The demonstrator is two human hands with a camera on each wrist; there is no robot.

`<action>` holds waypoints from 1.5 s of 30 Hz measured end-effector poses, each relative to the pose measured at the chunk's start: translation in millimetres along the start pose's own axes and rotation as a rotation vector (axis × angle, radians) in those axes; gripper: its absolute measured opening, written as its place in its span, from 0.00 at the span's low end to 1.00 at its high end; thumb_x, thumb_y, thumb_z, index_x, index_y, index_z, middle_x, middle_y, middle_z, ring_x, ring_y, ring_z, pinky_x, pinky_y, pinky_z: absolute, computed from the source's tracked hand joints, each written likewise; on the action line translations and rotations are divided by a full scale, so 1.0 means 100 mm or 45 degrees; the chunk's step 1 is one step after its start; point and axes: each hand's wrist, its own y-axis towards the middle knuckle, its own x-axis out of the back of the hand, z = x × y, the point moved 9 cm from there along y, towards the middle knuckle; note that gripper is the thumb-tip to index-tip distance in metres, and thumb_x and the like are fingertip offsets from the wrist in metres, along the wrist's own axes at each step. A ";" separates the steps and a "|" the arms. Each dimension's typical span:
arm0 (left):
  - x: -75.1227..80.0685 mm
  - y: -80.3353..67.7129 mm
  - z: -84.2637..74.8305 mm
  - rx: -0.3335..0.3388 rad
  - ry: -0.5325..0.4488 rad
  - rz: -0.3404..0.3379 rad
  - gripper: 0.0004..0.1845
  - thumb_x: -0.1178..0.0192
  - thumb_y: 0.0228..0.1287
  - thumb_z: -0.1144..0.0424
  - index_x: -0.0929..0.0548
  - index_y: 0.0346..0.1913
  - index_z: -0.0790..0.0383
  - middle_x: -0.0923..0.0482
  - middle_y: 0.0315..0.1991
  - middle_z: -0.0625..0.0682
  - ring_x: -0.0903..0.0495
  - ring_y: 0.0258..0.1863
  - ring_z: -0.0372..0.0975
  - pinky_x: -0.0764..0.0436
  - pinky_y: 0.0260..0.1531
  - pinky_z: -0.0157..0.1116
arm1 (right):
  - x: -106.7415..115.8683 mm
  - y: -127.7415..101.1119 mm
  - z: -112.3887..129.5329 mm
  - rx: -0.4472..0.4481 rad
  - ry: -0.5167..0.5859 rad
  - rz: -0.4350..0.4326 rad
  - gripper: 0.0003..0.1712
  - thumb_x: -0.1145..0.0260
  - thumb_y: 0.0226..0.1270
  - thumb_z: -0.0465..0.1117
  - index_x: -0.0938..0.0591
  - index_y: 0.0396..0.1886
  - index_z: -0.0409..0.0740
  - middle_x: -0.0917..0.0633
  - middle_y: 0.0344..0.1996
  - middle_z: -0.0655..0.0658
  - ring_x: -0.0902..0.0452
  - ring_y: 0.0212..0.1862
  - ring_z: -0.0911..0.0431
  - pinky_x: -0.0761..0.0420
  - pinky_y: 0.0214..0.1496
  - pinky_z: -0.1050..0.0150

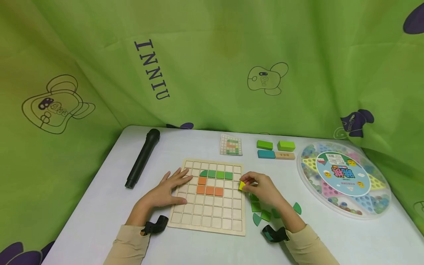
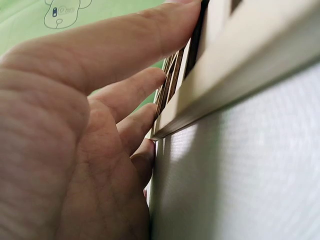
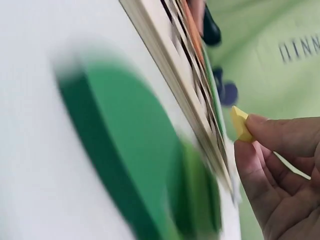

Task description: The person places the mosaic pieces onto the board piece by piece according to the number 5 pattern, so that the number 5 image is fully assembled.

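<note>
Right hand (image 1: 265, 188) pinching a yellow tile (image 1: 242, 186) between thumb and fingertip, by the right edge of the gridded board (image 1: 211, 212), contact hard to judge; left hand (image 1: 165, 191) spread, unclenched, resting at the left edge; orange tiles (image 1: 209, 190) in cells.

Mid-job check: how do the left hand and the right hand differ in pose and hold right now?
Pose: the left hand has its fingers spread at the left side of the wooden board; the right hand has its fingers curled, near the board's right edge.
Hold: the left hand grips nothing; the right hand pinches a yellow tile.
Shared: both are bare, below each a black wrist device and a tan sleeve.
</note>
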 end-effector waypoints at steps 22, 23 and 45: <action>0.04 0.01 -0.02 -0.024 0.019 -0.024 0.44 0.31 0.50 0.48 0.36 0.71 0.56 0.50 0.75 0.56 0.58 0.75 0.55 0.67 0.70 0.58 | -0.48 0.11 0.34 0.128 -0.133 0.116 0.09 0.32 0.57 0.32 0.16 0.38 0.44 0.20 0.32 0.51 0.28 0.33 0.62 0.24 0.34 0.72; 0.04 0.01 -0.02 -0.024 0.012 -0.026 0.44 0.31 0.51 0.48 0.36 0.70 0.56 0.49 0.75 0.56 0.58 0.75 0.55 0.67 0.70 0.58 | -0.49 0.11 0.34 0.132 -0.134 0.121 0.09 0.32 0.58 0.32 0.16 0.38 0.44 0.20 0.33 0.52 0.28 0.33 0.62 0.24 0.33 0.72; 0.00 0.01 -0.01 -0.010 -0.006 -0.005 0.44 0.31 0.50 0.48 0.36 0.71 0.56 0.51 0.75 0.55 0.59 0.75 0.54 0.68 0.71 0.57 | 0.10 -0.25 -0.15 0.060 -0.025 0.069 0.17 0.35 0.63 0.36 0.20 0.53 0.43 0.18 0.50 0.45 0.22 0.54 0.48 0.21 0.56 0.55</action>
